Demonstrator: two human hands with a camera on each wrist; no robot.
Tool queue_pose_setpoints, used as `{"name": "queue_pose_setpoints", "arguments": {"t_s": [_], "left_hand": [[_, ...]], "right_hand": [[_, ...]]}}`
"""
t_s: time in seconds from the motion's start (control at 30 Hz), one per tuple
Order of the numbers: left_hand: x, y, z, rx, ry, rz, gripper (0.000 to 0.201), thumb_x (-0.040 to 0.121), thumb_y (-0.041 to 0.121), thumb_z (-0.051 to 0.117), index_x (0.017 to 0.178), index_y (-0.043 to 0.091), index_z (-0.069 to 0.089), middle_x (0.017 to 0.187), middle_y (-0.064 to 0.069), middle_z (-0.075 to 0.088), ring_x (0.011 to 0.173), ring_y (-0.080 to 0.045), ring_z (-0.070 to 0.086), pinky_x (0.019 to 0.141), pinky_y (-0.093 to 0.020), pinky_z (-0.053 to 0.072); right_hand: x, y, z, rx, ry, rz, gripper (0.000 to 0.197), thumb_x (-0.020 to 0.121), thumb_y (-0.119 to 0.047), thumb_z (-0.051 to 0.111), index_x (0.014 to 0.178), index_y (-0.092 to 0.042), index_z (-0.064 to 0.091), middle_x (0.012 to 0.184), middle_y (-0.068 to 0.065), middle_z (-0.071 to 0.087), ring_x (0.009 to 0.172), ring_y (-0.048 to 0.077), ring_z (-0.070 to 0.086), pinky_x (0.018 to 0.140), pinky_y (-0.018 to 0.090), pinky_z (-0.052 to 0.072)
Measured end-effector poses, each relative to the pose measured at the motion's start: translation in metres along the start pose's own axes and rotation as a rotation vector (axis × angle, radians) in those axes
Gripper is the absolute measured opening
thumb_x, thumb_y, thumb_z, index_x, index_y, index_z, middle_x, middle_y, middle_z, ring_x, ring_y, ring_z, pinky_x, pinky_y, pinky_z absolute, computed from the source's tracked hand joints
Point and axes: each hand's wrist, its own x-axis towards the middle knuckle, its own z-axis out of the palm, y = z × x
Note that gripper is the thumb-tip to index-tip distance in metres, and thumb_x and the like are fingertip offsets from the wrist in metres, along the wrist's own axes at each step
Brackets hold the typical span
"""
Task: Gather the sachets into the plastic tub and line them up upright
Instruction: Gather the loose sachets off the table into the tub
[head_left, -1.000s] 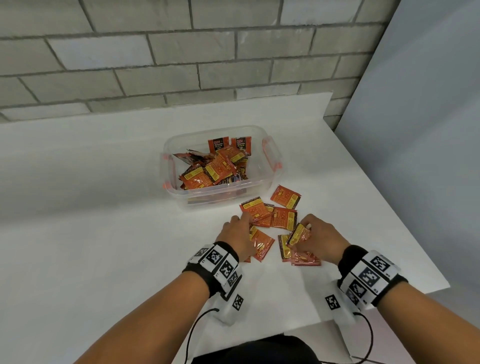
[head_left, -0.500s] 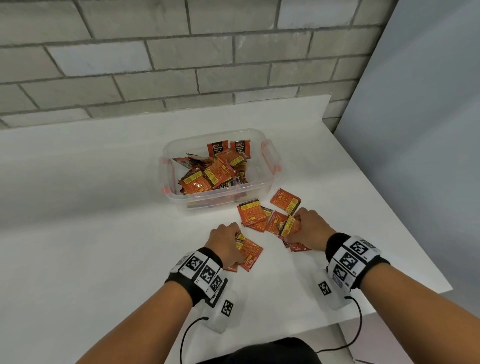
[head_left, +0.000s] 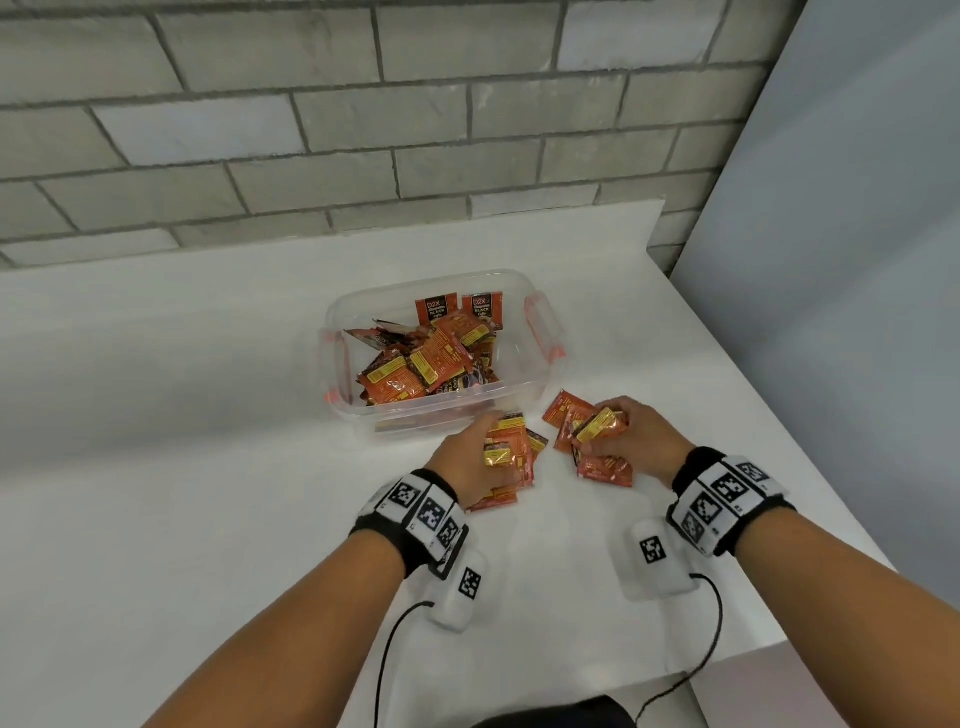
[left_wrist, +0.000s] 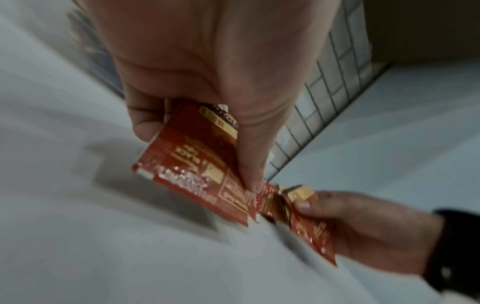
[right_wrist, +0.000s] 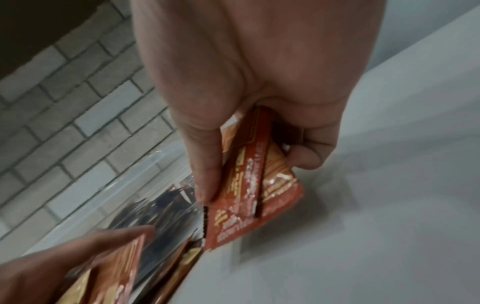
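Sachets, held, left lot (head_left: 506, 447): small stack pinched between thumb and curled fingers of the left hand (head_left: 470, 462); the left wrist view shows the thumb (left_wrist: 249, 156) pressed along the top packet.

Sachets, held, right lot (head_left: 597, 426): a few packets clamped on edge between thumb and bent fingers (right_wrist: 309, 148) of the right hand (head_left: 636, 441).

Sachets, loose (head_left: 605, 467): some flat on the table just under and beside the right fingers; one more (head_left: 493, 501) peeks from beneath the left palm.

Plastic tub (head_left: 543, 332): just beyond both sets of fingertips. Contents: a jumbled heap (head_left: 423, 364), mostly flat or tilted; two packets (head_left: 460, 309) stand against the far wall.

White table (head_left: 208, 467): bears everything above.

Step in hand, by my judgement: gathering, near its end. Next move calls for lifting both handfuls over the near rim, collecting the strays, then standing the heap in rows.
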Motion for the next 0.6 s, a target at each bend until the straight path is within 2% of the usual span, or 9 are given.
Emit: {"name": "queue_pose_setpoints", "arguments": {"t_s": [0.07, 0.17, 0.27, 0.33, 0.4, 0.5, 0.6], "left_hand": [[0.010, 0.005, 0.004, 0.112, -0.023, 0.000, 0.082, 0.083, 0.031, 0.073, 0.149, 0.030, 0.023, 0.137, -0.003, 0.053, 0.120, -0.020, 0.053, 0.099, -0.030, 0.044], [0.019, 0.008, 0.010, 0.244, -0.036, -0.030, 0.082, 0.082, 0.038, 0.071, 0.148, 0.025, 0.025, 0.139, -0.004, 0.051, 0.123, -0.023, 0.052, 0.101, -0.032, 0.043], [0.022, 0.008, 0.015, 0.313, 0.017, -0.065, 0.074, 0.080, 0.040, 0.072, 0.140, 0.020, 0.033, 0.139, -0.010, 0.046, 0.125, -0.028, 0.046, 0.102, -0.036, 0.041], [0.020, 0.009, 0.018, 0.382, 0.037, -0.079, 0.074, 0.079, 0.042, 0.072, 0.137, 0.016, 0.034, 0.141, -0.013, 0.036, 0.129, -0.031, 0.035, 0.105, -0.040, 0.037], [0.018, 0.010, 0.020, 0.445, 0.042, -0.064, 0.074, 0.079, 0.045, 0.072, 0.134, 0.013, 0.034, 0.140, -0.014, 0.032, 0.131, -0.032, 0.026, 0.105, -0.041, 0.034], [0.017, 0.011, 0.022, 0.458, 0.049, -0.028, 0.069, 0.079, 0.043, 0.073, 0.130, 0.012, 0.038, 0.137, -0.010, 0.036, 0.128, -0.030, 0.028, 0.103, -0.043, 0.037], [0.016, 0.008, 0.022, 0.416, 0.086, -0.023, 0.069, 0.077, 0.040, 0.076, 0.129, 0.015, 0.038, 0.135, -0.007, 0.041, 0.126, -0.028, 0.031, 0.100, -0.042, 0.038]], "right_hand": [[0.013, -0.004, -0.002, -0.022, 0.002, 0.035, 0.078, 0.066, -0.019, 0.087, 0.131, -0.008, 0.046, 0.114, 0.007, 0.063, 0.102, 0.022, 0.062, 0.092, 0.039, 0.051], [0.028, -0.009, 0.003, -0.181, -0.003, 0.076, 0.094, 0.066, -0.034, 0.085, 0.141, -0.005, 0.036, 0.132, 0.010, 0.053, 0.117, 0.024, 0.054, 0.100, 0.039, 0.046], [0.031, -0.017, 0.012, -0.323, -0.005, 0.076, 0.083, 0.073, -0.032, 0.080, 0.138, -0.005, 0.036, 0.130, 0.008, 0.053, 0.114, 0.023, 0.053, 0.094, 0.032, 0.045], [0.031, -0.018, 0.017, -0.389, 0.006, 0.090, 0.078, 0.073, -0.033, 0.079, 0.134, -0.007, 0.037, 0.127, 0.008, 0.053, 0.111, 0.023, 0.053, 0.089, 0.030, 0.045], [0.030, -0.019, 0.019, -0.456, 0.047, 0.102, 0.081, 0.069, -0.038, 0.081, 0.131, -0.008, 0.038, 0.126, 0.010, 0.051, 0.113, 0.025, 0.051, 0.093, 0.033, 0.045], [0.027, -0.020, 0.020, -0.485, 0.107, 0.109, 0.083, 0.066, -0.038, 0.083, 0.129, -0.008, 0.039, 0.125, 0.012, 0.046, 0.115, 0.027, 0.048, 0.096, 0.035, 0.044], [0.020, -0.019, 0.021, -0.348, 0.089, 0.067, 0.067, 0.072, -0.026, 0.081, 0.121, -0.008, 0.038, 0.117, 0.009, 0.052, 0.099, 0.020, 0.050, 0.079, 0.029, 0.043]]}}
